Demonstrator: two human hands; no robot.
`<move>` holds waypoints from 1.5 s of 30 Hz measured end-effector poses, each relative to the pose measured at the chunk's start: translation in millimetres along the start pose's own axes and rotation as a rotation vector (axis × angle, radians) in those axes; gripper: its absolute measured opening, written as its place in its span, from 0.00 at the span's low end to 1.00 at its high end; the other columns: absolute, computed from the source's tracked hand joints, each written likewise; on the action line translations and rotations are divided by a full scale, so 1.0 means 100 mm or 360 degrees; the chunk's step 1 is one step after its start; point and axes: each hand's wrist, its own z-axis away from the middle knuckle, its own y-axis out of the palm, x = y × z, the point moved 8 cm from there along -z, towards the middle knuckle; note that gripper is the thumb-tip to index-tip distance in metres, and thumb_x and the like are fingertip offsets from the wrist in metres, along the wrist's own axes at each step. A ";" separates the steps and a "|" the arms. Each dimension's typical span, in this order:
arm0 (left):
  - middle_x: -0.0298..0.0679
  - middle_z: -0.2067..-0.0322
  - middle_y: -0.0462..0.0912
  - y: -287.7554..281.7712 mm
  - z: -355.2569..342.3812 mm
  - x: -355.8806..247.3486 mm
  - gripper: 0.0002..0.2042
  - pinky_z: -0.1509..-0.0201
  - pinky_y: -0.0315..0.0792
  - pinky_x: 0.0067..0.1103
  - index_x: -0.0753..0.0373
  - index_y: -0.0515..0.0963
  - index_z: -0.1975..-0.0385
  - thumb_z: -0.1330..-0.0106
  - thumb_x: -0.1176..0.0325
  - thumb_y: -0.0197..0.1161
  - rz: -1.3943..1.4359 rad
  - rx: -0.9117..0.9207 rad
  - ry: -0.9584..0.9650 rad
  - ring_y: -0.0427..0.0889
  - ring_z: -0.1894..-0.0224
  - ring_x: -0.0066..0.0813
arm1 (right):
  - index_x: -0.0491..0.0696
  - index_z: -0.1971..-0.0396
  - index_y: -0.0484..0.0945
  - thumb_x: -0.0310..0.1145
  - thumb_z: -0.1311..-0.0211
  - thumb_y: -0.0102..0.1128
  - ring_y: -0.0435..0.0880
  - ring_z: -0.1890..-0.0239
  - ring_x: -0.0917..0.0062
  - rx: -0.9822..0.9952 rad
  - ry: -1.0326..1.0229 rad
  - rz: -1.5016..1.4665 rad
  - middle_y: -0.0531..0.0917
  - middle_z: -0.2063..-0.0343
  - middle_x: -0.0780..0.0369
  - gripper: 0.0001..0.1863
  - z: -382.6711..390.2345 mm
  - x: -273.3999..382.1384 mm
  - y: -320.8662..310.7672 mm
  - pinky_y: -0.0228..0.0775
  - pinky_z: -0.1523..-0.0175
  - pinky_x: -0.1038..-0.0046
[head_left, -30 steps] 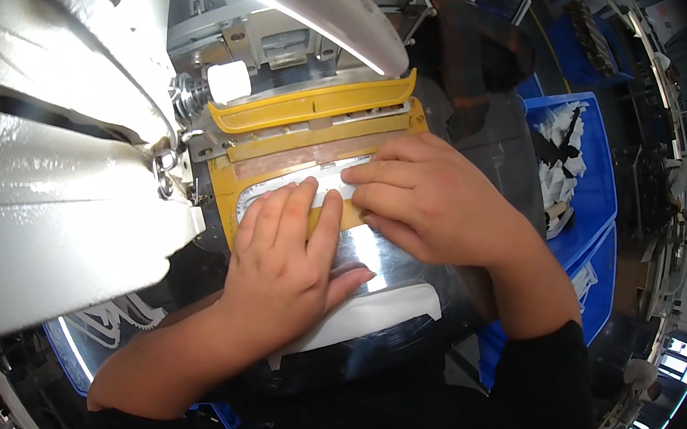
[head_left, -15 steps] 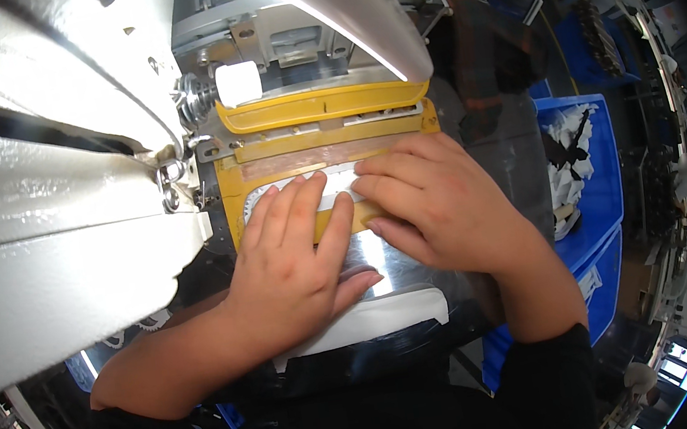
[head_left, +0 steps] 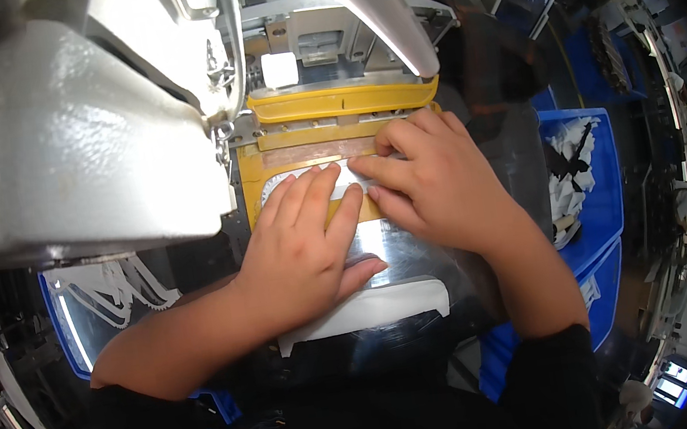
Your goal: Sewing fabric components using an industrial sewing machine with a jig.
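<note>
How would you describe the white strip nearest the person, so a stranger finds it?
Right of the white machine head, find the shiny metal surface. The long white strip lies there, nearest the black shirt; unlike the upper white piece, it is off the yellow plate.

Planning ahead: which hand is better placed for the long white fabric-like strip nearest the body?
Likely the left hand: its thumb is closer to the strip than the right hand.
</note>
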 end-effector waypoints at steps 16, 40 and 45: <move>0.39 0.59 0.83 -0.25 1.07 -0.07 0.11 0.49 0.71 0.38 0.58 0.83 0.58 0.34 0.64 0.78 0.0377 0.0152 -0.0363 0.80 0.55 0.42 | 0.47 0.58 0.89 0.28 0.38 0.72 0.83 0.58 0.62 -0.0565 -0.0056 -0.0290 0.85 0.64 0.59 0.09 0.26 0.02 -0.34 0.77 0.48 0.61; 0.36 0.66 0.87 -0.46 0.42 -0.02 0.07 0.54 0.77 0.35 0.60 0.85 0.63 0.30 0.66 0.76 0.0757 -0.0017 -0.0085 0.85 0.62 0.44 | 0.47 0.40 0.84 0.34 0.37 0.77 0.87 0.50 0.60 0.0359 -0.0238 -0.1477 0.89 0.56 0.57 0.25 0.24 0.53 -0.01 0.78 0.43 0.60; 0.37 0.65 0.89 -0.35 0.69 0.28 0.05 0.61 0.77 0.18 0.64 0.85 0.57 0.22 0.70 0.71 0.1404 0.0028 -0.0720 0.86 0.65 0.17 | 0.45 0.53 0.88 0.36 0.34 0.75 0.86 0.69 0.65 0.0763 0.0182 -0.1490 0.87 0.71 0.58 0.14 0.31 0.29 0.02 0.78 0.59 0.63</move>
